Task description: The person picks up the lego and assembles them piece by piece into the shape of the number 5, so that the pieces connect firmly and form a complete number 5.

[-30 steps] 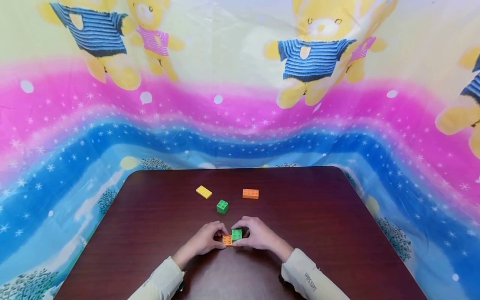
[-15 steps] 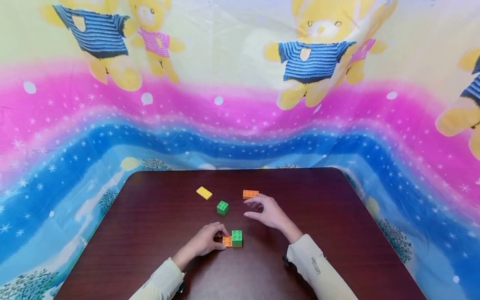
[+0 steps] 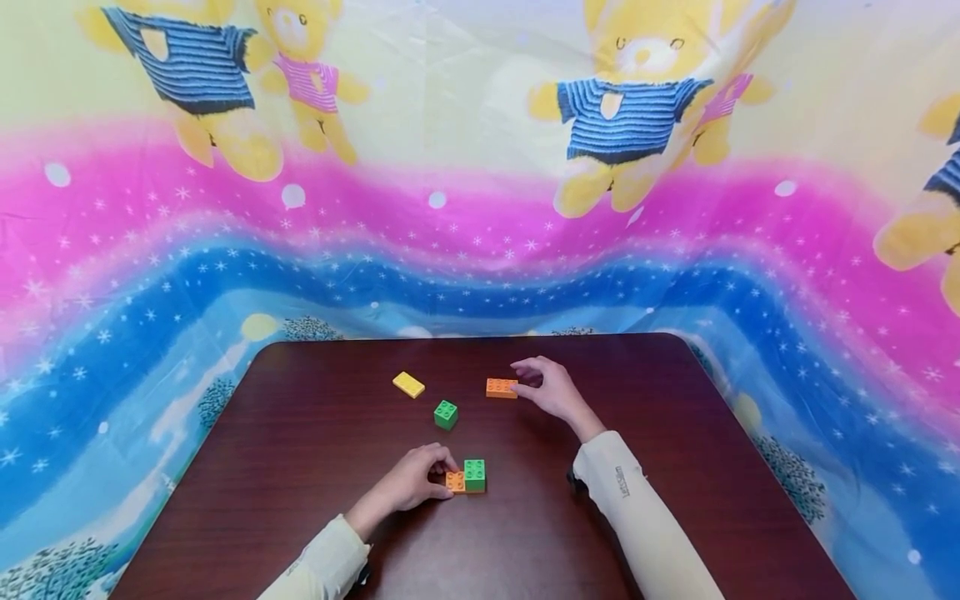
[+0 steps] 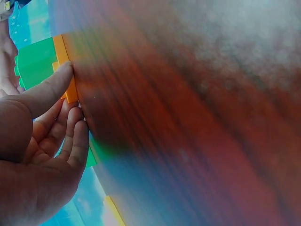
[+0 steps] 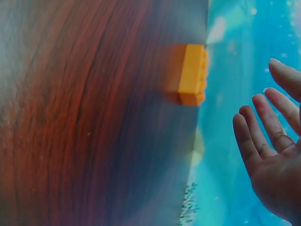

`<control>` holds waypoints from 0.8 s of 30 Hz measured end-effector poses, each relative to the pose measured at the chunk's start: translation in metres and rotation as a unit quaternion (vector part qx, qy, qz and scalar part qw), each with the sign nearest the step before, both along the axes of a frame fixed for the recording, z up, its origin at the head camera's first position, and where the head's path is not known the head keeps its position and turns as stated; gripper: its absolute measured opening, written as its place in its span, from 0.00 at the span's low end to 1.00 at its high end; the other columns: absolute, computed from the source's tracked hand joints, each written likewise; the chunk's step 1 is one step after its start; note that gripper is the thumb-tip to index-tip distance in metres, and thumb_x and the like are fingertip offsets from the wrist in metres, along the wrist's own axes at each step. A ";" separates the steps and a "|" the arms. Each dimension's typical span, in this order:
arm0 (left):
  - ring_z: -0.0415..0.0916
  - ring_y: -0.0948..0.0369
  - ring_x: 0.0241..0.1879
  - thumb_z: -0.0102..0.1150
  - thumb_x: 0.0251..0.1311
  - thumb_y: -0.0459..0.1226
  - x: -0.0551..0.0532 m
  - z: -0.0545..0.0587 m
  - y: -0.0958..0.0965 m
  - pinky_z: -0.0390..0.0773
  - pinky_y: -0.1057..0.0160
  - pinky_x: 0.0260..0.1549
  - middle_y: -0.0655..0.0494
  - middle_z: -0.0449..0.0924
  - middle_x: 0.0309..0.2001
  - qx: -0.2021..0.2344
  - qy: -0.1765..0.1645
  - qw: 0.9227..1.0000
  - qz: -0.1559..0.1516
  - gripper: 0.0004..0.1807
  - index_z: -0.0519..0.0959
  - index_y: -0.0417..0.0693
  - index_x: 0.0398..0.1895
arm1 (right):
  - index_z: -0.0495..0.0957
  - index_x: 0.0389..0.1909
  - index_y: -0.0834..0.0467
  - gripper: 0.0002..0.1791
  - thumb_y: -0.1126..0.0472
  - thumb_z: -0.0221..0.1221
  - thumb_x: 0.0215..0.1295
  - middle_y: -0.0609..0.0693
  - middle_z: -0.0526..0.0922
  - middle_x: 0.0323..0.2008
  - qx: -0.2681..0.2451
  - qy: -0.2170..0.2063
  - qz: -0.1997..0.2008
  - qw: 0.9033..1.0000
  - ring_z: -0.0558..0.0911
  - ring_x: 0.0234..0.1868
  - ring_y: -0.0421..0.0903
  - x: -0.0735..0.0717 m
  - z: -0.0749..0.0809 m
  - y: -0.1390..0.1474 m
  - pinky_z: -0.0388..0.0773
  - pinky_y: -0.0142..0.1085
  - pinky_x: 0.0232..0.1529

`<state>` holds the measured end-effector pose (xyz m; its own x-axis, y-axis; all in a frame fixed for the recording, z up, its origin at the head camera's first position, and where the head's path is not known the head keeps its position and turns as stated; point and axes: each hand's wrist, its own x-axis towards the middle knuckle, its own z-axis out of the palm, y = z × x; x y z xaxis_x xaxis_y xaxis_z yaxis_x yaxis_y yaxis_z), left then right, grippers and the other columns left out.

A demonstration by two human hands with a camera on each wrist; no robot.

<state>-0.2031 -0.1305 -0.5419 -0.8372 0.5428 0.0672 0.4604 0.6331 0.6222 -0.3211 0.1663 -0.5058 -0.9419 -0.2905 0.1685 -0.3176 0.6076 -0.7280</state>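
Note:
Near the front of the table, my left hand (image 3: pixel 412 479) pinches the left end of a thin orange toy building plate (image 3: pixel 455 481) between thumb and fingers. A green brick (image 3: pixel 475 473) sits on the plate's right half; the left wrist view shows this green brick (image 4: pixel 37 63) from the side. My right hand (image 3: pixel 557 393) hovers just right of an orange eight-stud brick (image 3: pixel 500 388), holding nothing, its thumb by the brick's right end. In the right wrist view, the fingers (image 5: pixel 265 120) are spread apart from the orange brick (image 5: pixel 192 70).
A second green brick (image 3: pixel 446 414) stands between the plate and the back of the table. Behind it to the left lies a flat yellow piece (image 3: pixel 408 384). The dark wooden table (image 3: pixel 330 433) ends at a patterned cloth backdrop (image 3: pixel 450 250).
My right hand has let go of the green brick on the orange plate and moved away to the right of the far orange brick. My left hand stays on the plate.

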 end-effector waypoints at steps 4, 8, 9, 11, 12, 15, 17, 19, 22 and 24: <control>0.78 0.58 0.40 0.79 0.53 0.34 0.000 0.001 0.000 0.79 0.64 0.41 0.57 0.80 0.38 0.001 -0.004 1.000 0.001 0.14 0.84 0.48 0.41 | 0.80 0.64 0.55 0.25 0.58 0.70 0.67 0.56 0.84 0.54 0.009 -0.014 -0.010 1.000 0.83 0.55 0.54 -0.009 -0.008 0.002 0.81 0.52 0.60; 0.78 0.58 0.39 0.79 0.53 0.33 0.000 0.001 0.001 0.79 0.64 0.41 0.56 0.81 0.39 0.004 -0.004 1.000 0.000 0.14 0.84 0.47 0.41 | 0.78 0.66 0.57 0.28 0.57 0.70 0.67 0.55 0.83 0.56 0.020 -0.029 -0.023 0.999 0.83 0.56 0.54 -0.017 -0.017 0.003 0.80 0.52 0.61; 0.78 0.58 0.40 0.79 0.53 0.33 0.000 0.001 0.001 0.79 0.64 0.41 0.56 0.81 0.39 0.003 -0.003 1.000 0.000 0.14 0.84 0.47 0.41 | 0.78 0.67 0.57 0.28 0.57 0.70 0.67 0.55 0.82 0.56 0.021 -0.033 -0.027 0.999 0.83 0.56 0.55 -0.018 -0.020 0.003 0.80 0.52 0.60; 0.78 0.59 0.40 0.79 0.53 0.33 0.000 0.000 0.001 0.79 0.63 0.42 0.58 0.80 0.39 -0.001 -0.001 1.000 -0.001 0.14 0.84 0.48 0.41 | 0.77 0.68 0.57 0.29 0.58 0.70 0.67 0.55 0.81 0.58 0.021 -0.041 -0.032 0.998 0.82 0.56 0.55 -0.021 -0.025 0.003 0.81 0.53 0.59; 0.78 0.60 0.40 0.79 0.53 0.33 -0.001 0.000 0.000 0.79 0.63 0.42 0.58 0.80 0.39 -0.004 -0.001 1.000 -0.001 0.14 0.84 0.48 0.41 | 0.76 0.68 0.57 0.30 0.58 0.70 0.67 0.55 0.80 0.59 0.021 -0.047 -0.036 0.998 0.82 0.56 0.54 -0.022 -0.028 0.003 0.81 0.52 0.58; 0.78 0.59 0.40 0.79 0.53 0.34 -0.001 -0.002 0.001 0.80 0.62 0.42 0.59 0.80 0.38 -0.006 0.000 1.000 -0.004 0.14 0.84 0.49 0.41 | 0.75 0.70 0.55 0.31 0.59 0.70 0.67 0.55 0.79 0.61 0.019 -0.065 -0.043 0.997 0.81 0.54 0.53 -0.023 -0.035 0.003 0.82 0.51 0.56; 0.78 0.59 0.40 0.79 0.53 0.34 -0.002 -0.003 0.001 0.80 0.62 0.42 0.59 0.80 0.38 -0.003 -0.001 1.000 -0.004 0.15 0.84 0.49 0.41 | 0.75 0.70 0.54 0.31 0.59 0.70 0.66 0.54 0.78 0.62 0.021 -0.075 -0.045 0.996 0.81 0.53 0.52 -0.024 -0.039 0.001 0.82 0.49 0.55; 0.78 0.59 0.40 0.79 0.53 0.34 -0.002 -0.004 0.001 0.80 0.62 0.42 0.60 0.80 0.38 -0.003 -0.002 1.000 -0.004 0.15 0.84 0.49 0.41 | 0.75 0.70 0.53 0.31 0.58 0.71 0.66 0.54 0.78 0.62 0.023 -0.083 -0.048 0.995 0.80 0.52 0.52 -0.024 -0.042 0.000 0.82 0.48 0.55; 0.78 0.59 0.40 0.79 0.53 0.34 -0.002 -0.004 0.000 0.80 0.62 0.42 0.60 0.80 0.38 -0.004 -0.002 1.000 -0.002 0.15 0.84 0.49 0.41 | 0.77 0.67 0.54 0.30 0.59 0.71 0.65 0.54 0.78 0.61 0.032 -0.085 -0.056 0.994 0.80 0.50 0.51 -0.025 -0.045 -0.003 0.83 0.47 0.53; 0.78 0.59 0.40 0.79 0.53 0.34 -0.003 -0.004 0.000 0.80 0.62 0.42 0.60 0.80 0.38 -0.005 -0.003 1.000 -0.002 0.15 0.84 0.50 0.41 | 0.79 0.65 0.54 0.28 0.60 0.72 0.64 0.54 0.79 0.59 0.037 -0.084 -0.066 0.994 0.80 0.48 0.50 -0.024 -0.046 -0.004 0.83 0.46 0.52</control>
<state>-0.2056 -0.1304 -0.5455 -0.8353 0.5468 0.0572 0.4598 0.6379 0.6178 -0.3455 0.1622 -0.5514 -0.9856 -0.1690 -0.0111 -0.1101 0.6892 -0.7162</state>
